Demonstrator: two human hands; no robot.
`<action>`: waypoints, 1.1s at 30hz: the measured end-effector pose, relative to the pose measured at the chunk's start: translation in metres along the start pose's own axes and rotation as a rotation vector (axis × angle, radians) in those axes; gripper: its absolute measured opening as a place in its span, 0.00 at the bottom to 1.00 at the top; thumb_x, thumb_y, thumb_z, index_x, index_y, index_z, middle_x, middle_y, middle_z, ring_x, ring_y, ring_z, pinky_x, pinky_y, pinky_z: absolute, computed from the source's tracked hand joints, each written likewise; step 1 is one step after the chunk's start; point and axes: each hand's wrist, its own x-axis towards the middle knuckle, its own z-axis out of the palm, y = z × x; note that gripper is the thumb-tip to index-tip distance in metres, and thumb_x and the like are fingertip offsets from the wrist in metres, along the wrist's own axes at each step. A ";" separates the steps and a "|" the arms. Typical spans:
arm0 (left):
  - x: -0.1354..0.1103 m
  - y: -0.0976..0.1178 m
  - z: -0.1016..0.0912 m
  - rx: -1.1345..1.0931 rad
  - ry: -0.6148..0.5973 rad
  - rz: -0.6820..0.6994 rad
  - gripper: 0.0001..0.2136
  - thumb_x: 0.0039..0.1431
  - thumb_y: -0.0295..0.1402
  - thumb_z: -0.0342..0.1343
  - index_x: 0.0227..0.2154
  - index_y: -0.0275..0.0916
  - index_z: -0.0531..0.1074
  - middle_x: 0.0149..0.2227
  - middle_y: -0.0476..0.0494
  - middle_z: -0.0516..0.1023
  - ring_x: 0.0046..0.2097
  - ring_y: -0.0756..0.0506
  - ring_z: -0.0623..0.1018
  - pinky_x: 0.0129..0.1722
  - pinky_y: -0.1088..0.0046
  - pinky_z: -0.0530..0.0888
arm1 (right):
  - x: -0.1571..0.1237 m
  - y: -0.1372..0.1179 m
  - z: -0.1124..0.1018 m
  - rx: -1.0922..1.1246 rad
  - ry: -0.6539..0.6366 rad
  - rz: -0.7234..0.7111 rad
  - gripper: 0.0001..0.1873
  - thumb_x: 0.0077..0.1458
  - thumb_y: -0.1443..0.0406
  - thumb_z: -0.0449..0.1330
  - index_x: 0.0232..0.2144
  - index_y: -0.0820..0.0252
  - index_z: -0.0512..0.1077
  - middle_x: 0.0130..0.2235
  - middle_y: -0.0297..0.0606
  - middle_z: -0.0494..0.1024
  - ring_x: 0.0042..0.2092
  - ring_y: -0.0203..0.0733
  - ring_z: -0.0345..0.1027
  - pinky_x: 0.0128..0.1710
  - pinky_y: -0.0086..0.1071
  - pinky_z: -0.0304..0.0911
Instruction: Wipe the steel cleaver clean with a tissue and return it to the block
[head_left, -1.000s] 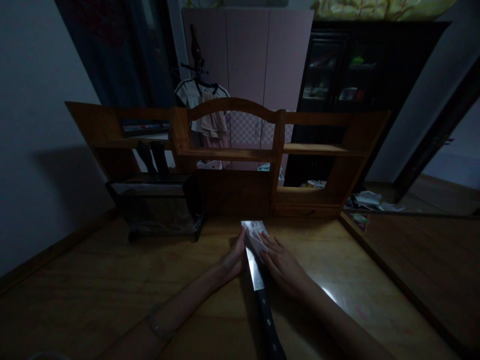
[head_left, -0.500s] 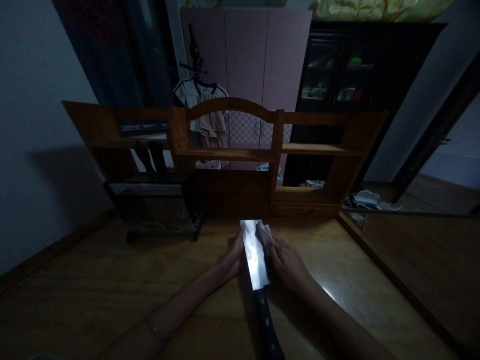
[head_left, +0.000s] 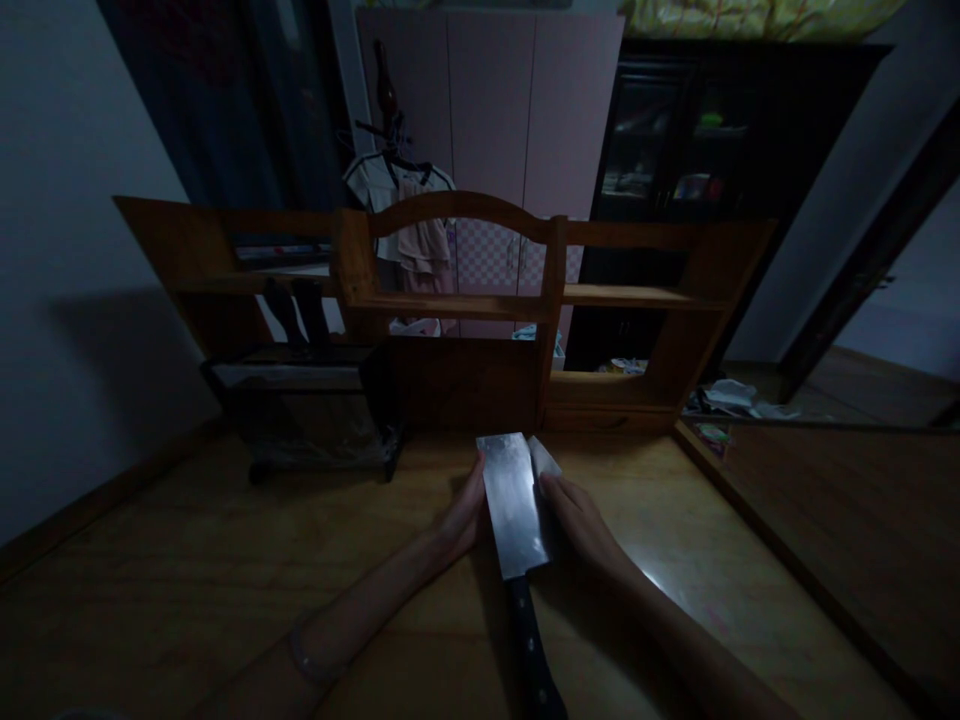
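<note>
Place: home | pink wardrobe (head_left: pixel 491 110) | clothes (head_left: pixel 424 240) on coat stand (head_left: pixel 385 85) | dark curtain (head_left: pixel 240 120) | glass-fronted cabinet (head_left: pixel 675 150)

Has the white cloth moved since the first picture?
Yes, rightward: against the fixed wooden shelf, the white cloth has shifted from across the face of the cleaver to its right edge.

Pale wall (head_left: pixel 60 180) dimly lit; pink wardrobe (head_left: pixel 487 110), dark cabinet (head_left: pixel 780 120) behind wooden shelf (head_left: pixel 465 308).

Counting two hands (head_left: pixel 463 515) (head_left: pixel 586 522), one cleaver (head_left: pixel 515 505), one cloth (head_left: pixel 544 461), one bracelet (head_left: pixel 300 653) and one table (head_left: pixel 187 565) here. Also got one rack (head_left: pixel 307 425) with two handles (head_left: pixel 283 314) (head_left: pixel 311 312) poking up, so make that three handles with the cleaver's. Can spot one shelf unit (head_left: pixel 461 308), one drawer (head_left: pixel 592 420), one wardrobe (head_left: pixel 491 110) and one cabinet (head_left: pixel 772 130) too.
</note>
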 end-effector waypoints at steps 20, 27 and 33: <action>0.004 -0.005 -0.010 0.061 -0.019 -0.013 0.32 0.64 0.55 0.42 0.57 0.32 0.68 0.45 0.37 0.80 0.51 0.37 0.76 0.54 0.64 0.68 | 0.009 -0.002 0.007 0.970 -0.099 0.422 0.12 0.51 0.59 0.63 0.35 0.62 0.75 0.30 0.41 0.81 0.29 0.45 0.75 0.32 0.35 0.67; -0.002 0.000 -0.002 0.105 -0.001 -0.043 0.32 0.66 0.54 0.40 0.57 0.31 0.68 0.43 0.38 0.80 0.50 0.38 0.76 0.50 0.66 0.70 | 0.010 0.010 0.009 0.780 0.031 0.390 0.18 0.46 0.54 0.67 0.31 0.63 0.75 0.27 0.39 0.79 0.26 0.41 0.72 0.27 0.32 0.63; -0.003 0.000 0.001 0.087 -0.014 -0.033 0.32 0.64 0.54 0.43 0.58 0.32 0.67 0.45 0.37 0.80 0.51 0.38 0.75 0.52 0.66 0.68 | 0.010 0.015 0.006 0.663 0.074 0.322 0.21 0.47 0.49 0.66 0.27 0.64 0.75 0.23 0.36 0.75 0.23 0.35 0.65 0.22 0.28 0.55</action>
